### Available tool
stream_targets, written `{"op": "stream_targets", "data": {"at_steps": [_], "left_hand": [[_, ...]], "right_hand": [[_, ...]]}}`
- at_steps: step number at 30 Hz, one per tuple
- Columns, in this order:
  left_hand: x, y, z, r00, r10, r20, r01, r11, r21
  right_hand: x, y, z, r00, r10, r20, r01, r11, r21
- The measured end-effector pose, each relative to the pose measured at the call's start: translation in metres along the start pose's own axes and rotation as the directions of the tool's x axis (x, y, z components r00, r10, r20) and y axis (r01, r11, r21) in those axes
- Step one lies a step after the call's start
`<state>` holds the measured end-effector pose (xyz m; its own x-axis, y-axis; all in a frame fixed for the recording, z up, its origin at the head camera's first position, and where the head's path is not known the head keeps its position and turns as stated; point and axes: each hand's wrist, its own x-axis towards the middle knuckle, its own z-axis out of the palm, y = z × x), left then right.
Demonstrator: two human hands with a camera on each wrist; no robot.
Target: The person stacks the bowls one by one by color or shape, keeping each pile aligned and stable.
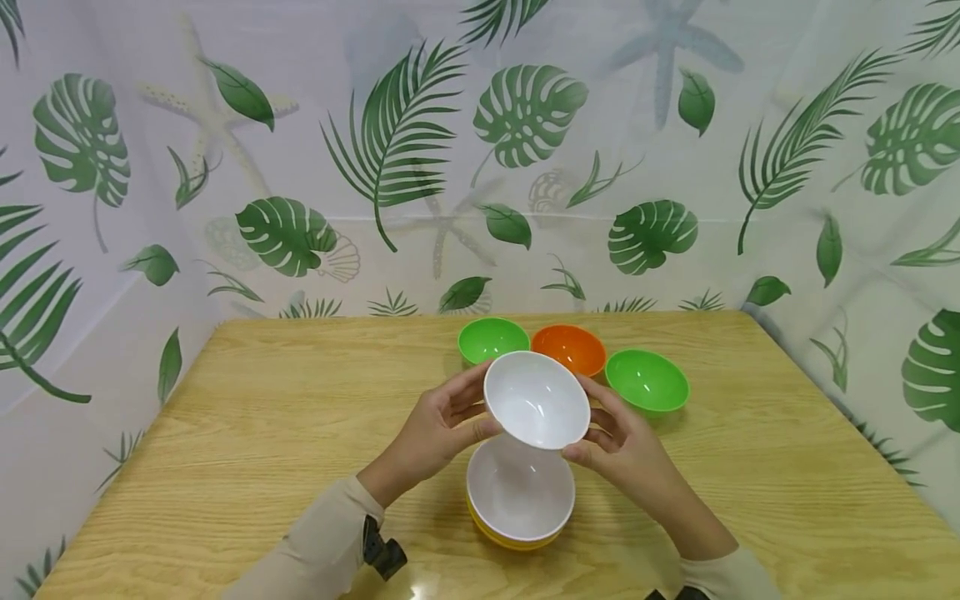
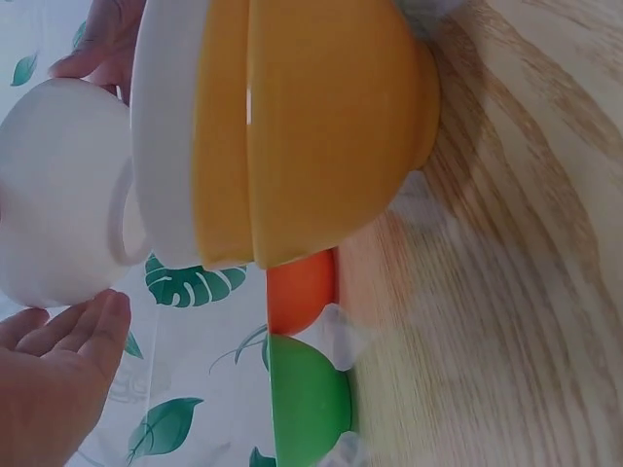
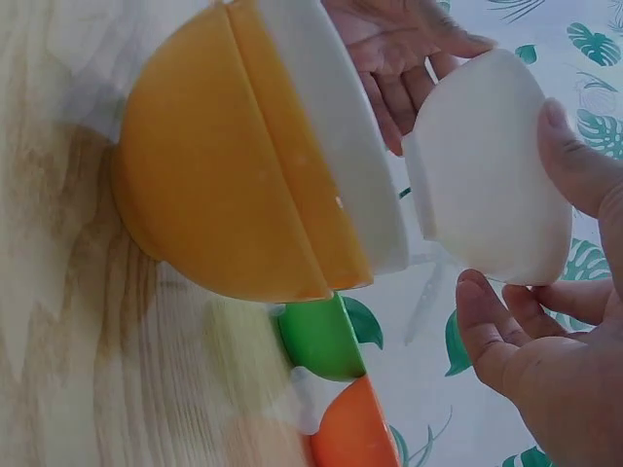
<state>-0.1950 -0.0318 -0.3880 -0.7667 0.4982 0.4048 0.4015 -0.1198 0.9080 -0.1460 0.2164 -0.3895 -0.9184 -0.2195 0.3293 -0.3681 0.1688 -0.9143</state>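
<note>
Your left hand [image 1: 442, 425] and right hand [image 1: 626, 442] grip opposite sides of a white bowl [image 1: 537, 400] (thumbs and fingers on its outside), raised higher than a second white bowl [image 1: 521, 492] nested in yellow bowls [image 2: 336, 126] on the wooden table [image 1: 300, 400]. Beyond, an orange bowl [image 1: 570, 348] stands between two green bowls [image 1: 647, 382].
</note>
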Motion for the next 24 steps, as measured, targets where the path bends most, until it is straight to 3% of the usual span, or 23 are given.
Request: {"op": "stream_targets", "data": {"at_steps": [13, 24], "left_hand": [[-0.013, 0.008, -0.003, 0.99, -0.035, 0.133, 0.037, 0.999, -0.014], [-0.022, 0.01, -0.005, 0.99, -0.017, 0.141, 0.014, 1.0, 0.023]], "right_hand": [[-0.009, -0.01, -0.004, 0.986, -0.154, 0.068, 0.162, 0.977, -0.135], [-0.014, -0.01, -0.002, 0.984, -0.142, 0.109, 0.161, 0.968, -0.194]]}}
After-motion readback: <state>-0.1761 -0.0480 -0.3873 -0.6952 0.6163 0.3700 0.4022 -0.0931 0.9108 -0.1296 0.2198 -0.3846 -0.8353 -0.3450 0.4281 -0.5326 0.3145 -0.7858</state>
